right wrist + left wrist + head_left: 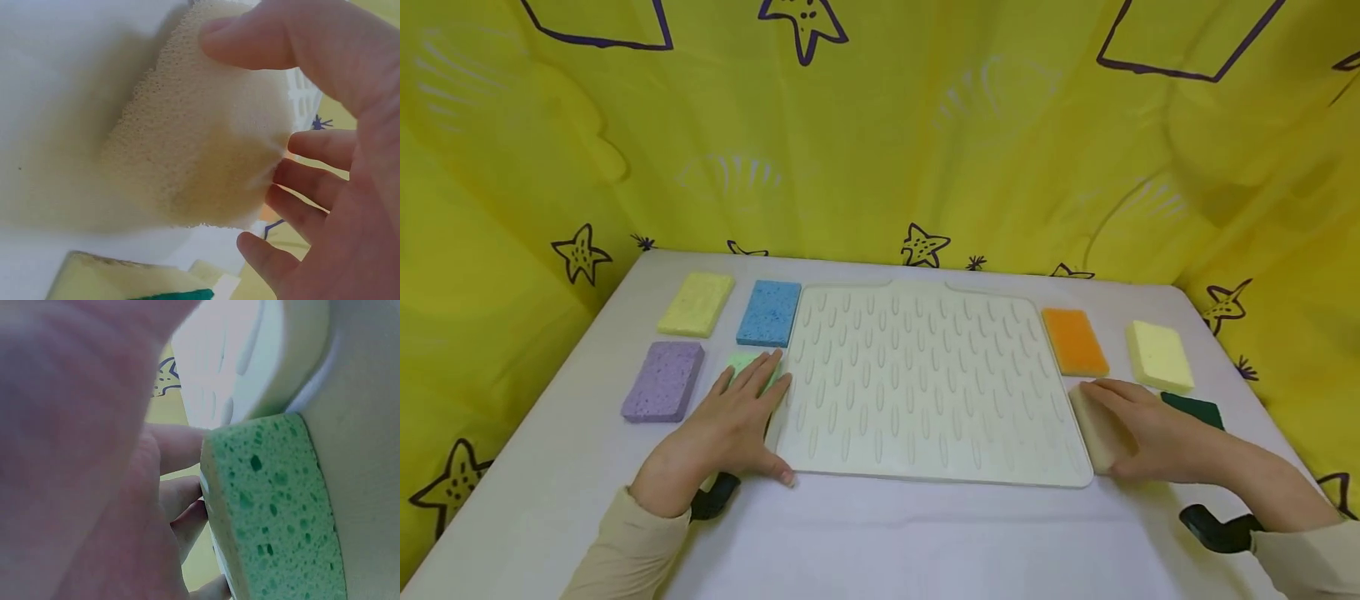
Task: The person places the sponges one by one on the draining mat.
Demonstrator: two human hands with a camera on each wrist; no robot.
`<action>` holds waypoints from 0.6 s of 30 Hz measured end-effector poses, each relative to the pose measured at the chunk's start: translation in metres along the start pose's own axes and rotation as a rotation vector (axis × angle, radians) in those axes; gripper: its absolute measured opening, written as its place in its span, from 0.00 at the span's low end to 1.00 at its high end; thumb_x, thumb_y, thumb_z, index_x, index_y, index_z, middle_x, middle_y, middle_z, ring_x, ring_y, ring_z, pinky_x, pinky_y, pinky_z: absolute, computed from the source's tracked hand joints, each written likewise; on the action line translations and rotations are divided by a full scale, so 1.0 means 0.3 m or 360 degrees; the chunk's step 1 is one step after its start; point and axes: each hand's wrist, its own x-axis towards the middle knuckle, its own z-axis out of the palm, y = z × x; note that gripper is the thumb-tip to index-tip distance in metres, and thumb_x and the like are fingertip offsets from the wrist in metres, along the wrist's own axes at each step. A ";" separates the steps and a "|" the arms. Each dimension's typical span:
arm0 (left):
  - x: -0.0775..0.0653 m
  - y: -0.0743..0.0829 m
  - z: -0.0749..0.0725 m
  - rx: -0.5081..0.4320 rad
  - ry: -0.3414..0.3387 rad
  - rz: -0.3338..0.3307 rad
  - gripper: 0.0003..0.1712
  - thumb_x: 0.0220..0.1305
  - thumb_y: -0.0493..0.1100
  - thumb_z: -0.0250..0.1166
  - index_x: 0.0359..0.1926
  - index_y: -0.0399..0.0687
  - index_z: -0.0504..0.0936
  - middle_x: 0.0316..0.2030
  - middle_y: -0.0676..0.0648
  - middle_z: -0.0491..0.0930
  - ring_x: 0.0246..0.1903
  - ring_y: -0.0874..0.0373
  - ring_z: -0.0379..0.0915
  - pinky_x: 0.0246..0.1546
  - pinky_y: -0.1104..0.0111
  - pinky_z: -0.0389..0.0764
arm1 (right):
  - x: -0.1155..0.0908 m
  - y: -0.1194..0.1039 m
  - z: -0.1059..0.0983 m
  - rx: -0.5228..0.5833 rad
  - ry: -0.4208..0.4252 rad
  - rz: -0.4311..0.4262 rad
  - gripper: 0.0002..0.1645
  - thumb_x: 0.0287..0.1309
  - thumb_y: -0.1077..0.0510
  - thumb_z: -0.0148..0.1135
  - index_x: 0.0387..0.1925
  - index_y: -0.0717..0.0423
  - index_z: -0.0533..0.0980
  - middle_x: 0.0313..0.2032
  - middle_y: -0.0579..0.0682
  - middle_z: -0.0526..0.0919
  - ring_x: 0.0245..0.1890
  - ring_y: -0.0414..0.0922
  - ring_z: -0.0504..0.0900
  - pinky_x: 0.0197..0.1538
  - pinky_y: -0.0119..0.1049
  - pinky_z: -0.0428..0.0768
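Observation:
A white ribbed draining mat [925, 383] lies flat between the two hands. My left hand [733, 425] is spread over a light green sponge [742, 360] at the mat's left edge, its thumb near the mat's front left corner. In the left wrist view the fingertips touch the top of this porous green sponge [275, 506], which lies against the mat's rim. On the other side, my right hand [1165, 433] holds a cream sponge [1101, 429] between thumb and fingers, beside the mat's right edge. The cream sponge [187, 125] dents slightly under the fingertips in the right wrist view.
Left of the mat lie a blue sponge [770, 312], a yellow sponge [696, 304] and a purple sponge [662, 381]. To the right are an orange sponge [1075, 342], a pale yellow sponge [1160, 356] and a dark green-topped sponge [1195, 408]. A yellow curtain [880, 150] surrounds the white table [880, 542].

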 end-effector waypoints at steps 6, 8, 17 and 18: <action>-0.002 0.004 0.001 0.0020 -0.0040 -0.0026 0.76 0.27 0.78 0.75 0.73 0.39 0.62 0.78 0.37 0.46 0.77 0.38 0.43 0.72 0.37 0.48 | 0.000 -0.006 -0.015 0.0025 0.0067 -0.0008 0.62 0.37 0.49 0.81 0.71 0.64 0.60 0.68 0.64 0.63 0.63 0.60 0.66 0.57 0.47 0.74; -0.001 0.004 -0.001 0.0031 -0.0046 -0.0025 0.76 0.27 0.78 0.75 0.73 0.39 0.62 0.78 0.37 0.46 0.76 0.38 0.43 0.72 0.37 0.48 | 0.004 -0.014 -0.021 0.0056 0.0088 -0.0024 0.61 0.38 0.48 0.80 0.72 0.64 0.60 0.68 0.64 0.62 0.63 0.61 0.66 0.59 0.45 0.71; 0.000 0.000 0.002 0.0049 -0.0005 -0.0005 0.76 0.28 0.79 0.73 0.73 0.39 0.62 0.78 0.37 0.47 0.76 0.38 0.44 0.72 0.36 0.49 | 0.055 -0.105 -0.052 0.0070 0.0172 -0.0069 0.60 0.41 0.48 0.79 0.72 0.62 0.59 0.68 0.62 0.63 0.63 0.58 0.67 0.61 0.55 0.73; 0.001 -0.001 0.003 0.0051 -0.0003 -0.0005 0.76 0.28 0.79 0.73 0.73 0.39 0.62 0.78 0.37 0.47 0.76 0.38 0.44 0.72 0.36 0.49 | 0.063 -0.120 -0.057 0.0061 0.0174 -0.0069 0.60 0.42 0.47 0.79 0.73 0.61 0.59 0.68 0.61 0.63 0.63 0.58 0.68 0.61 0.56 0.73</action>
